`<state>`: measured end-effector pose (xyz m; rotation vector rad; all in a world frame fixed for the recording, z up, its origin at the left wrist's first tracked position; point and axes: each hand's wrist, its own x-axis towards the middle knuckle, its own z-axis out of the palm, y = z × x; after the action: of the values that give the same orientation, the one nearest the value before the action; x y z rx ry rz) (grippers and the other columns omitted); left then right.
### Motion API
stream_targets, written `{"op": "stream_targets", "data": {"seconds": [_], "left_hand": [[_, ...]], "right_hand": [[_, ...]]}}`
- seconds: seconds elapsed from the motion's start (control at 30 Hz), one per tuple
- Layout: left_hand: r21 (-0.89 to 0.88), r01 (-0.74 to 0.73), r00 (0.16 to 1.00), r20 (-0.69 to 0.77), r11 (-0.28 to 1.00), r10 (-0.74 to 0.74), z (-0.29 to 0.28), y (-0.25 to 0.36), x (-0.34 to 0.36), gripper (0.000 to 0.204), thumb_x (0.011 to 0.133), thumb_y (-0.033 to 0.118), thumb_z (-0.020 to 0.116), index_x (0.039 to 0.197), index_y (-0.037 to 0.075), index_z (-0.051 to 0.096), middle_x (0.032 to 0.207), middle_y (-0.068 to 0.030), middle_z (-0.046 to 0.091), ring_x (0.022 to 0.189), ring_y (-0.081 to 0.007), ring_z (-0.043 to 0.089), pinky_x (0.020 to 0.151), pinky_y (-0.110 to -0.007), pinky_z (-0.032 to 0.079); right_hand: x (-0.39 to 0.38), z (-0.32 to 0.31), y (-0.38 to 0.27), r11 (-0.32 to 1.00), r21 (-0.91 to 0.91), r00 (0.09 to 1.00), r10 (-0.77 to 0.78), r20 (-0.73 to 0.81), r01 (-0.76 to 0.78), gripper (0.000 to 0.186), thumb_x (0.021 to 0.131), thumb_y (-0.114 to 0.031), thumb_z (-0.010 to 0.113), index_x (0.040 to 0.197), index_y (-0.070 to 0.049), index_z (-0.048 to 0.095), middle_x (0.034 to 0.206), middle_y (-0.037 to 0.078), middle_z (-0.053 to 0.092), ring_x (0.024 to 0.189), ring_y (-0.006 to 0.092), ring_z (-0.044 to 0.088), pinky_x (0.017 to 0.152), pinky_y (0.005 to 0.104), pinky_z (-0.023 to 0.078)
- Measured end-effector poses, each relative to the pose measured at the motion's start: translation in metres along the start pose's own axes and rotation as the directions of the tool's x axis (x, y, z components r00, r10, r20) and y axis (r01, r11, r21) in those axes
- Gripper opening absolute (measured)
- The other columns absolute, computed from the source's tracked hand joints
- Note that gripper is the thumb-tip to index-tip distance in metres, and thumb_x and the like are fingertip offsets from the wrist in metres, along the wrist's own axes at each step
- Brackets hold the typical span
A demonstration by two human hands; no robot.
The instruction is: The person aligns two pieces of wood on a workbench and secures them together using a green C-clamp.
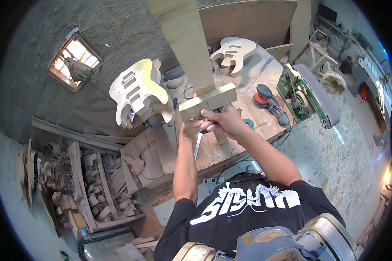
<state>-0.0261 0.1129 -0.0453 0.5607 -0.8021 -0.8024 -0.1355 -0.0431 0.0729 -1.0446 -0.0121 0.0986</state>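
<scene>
A rectangular block of pale wood (217,96) is held up in front of me above the workbench (191,152), tilted with its right end higher. My right hand (229,122) is closed at the block's lower edge, its thumb pointing left. Close beside it, my left hand (191,128) has bent fingers that meet the right hand's fingertips. A thin pale strip (198,147) with a dark part at its top hangs below the left fingers; its kind is unclear. The far sides of both hands are hidden.
A wide plank (185,41) rises behind the block. Guitar bodies stand left (139,89) and at the back (233,53). A sander (270,102) and a green belt machine (307,95) are right. Wood offcuts (106,187) fill a rack at lower left.
</scene>
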Motion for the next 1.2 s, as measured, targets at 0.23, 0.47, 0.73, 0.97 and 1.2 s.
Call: {"op": "stream_targets", "data": {"seconds": [0.23, 0.47, 0.73, 0.97, 1.2], "left_hand": [[0.359, 0.052, 0.967, -0.253, 0.932, 0.044, 0.005, -0.009, -0.001, 0.056, 0.084, 0.05, 0.067, 0.094, -0.005, 0.066, 0.078, -0.0132, 0.065, 0.059, -0.0217, 0.06, 0.049, -0.036, 0.052], [0.335, -0.056, 0.888, -0.414, 0.94, 0.2, 0.068, 0.007, 0.031, 0.085, 0.082, 0.044, 0.073, 0.145, 0.006, 0.03, 0.094, -0.0044, 0.058, 0.067, -0.0115, 0.056, 0.064, -0.026, 0.054], [0.572, -0.187, 0.799, -0.385, 0.799, 0.463, 0.072, -0.007, 0.043, 0.089, 0.081, 0.063, 0.063, 0.143, 0.004, 0.04, 0.127, -0.0152, 0.058, 0.12, -0.0276, 0.055, 0.105, -0.043, 0.043], [0.537, -0.168, 0.817, -0.393, 0.827, 0.422, 0.077, -0.004, 0.04, 0.096, 0.078, 0.07, 0.063, 0.144, 0.003, 0.041, 0.137, -0.0173, 0.054, 0.126, -0.0313, 0.054, 0.109, -0.046, 0.041], [0.595, -0.056, 0.839, -0.408, 0.802, 0.361, 0.079, -0.009, 0.039, 0.101, 0.07, 0.067, 0.074, 0.142, 0.002, 0.044, 0.138, -0.0159, 0.051, 0.128, -0.0291, 0.052, 0.109, -0.046, 0.041]], "right_hand": [[0.005, -0.014, 0.013, 0.968, -0.249, 0.998, 0.021, -0.054, -0.034, 0.027, 0.093, -0.021, 0.071, 0.107, 0.0, 0.063, 0.075, 0.003, 0.065, 0.054, 0.0062, 0.057, 0.044, 0.0214, 0.045], [-0.006, -0.022, -0.006, 0.947, -0.319, 0.999, 0.043, -0.004, -0.043, 0.033, 0.091, -0.033, 0.072, 0.091, 0.0, 0.066, 0.067, 0.001, 0.06, 0.054, 0.0073, 0.054, 0.045, 0.0225, 0.042], [-0.02, -0.055, -0.03, 0.761, -0.494, 0.819, -0.552, -0.156, 0.419, 0.045, 0.077, -0.012, 0.086, 0.113, -0.001, 0.06, 0.095, 0.004, 0.061, 0.077, 0.0048, 0.059, 0.053, 0.0215, 0.051], [-0.022, -0.054, -0.028, 0.662, -0.562, 0.833, -0.546, 0.091, 0.495, 0.033, 0.08, -0.013, 0.08, 0.104, 0.0, 0.062, 0.093, 0.008, 0.062, 0.079, 0.0155, 0.065, 0.067, 0.0285, 0.055], [-0.017, -0.053, -0.013, 0.652, -0.515, 0.798, -0.593, 0.11, 0.556, 0.034, 0.08, -0.007, 0.081, 0.105, 0.001, 0.059, 0.1, 0.007, 0.06, 0.085, 0.0106, 0.065, 0.069, 0.024, 0.058]]}}
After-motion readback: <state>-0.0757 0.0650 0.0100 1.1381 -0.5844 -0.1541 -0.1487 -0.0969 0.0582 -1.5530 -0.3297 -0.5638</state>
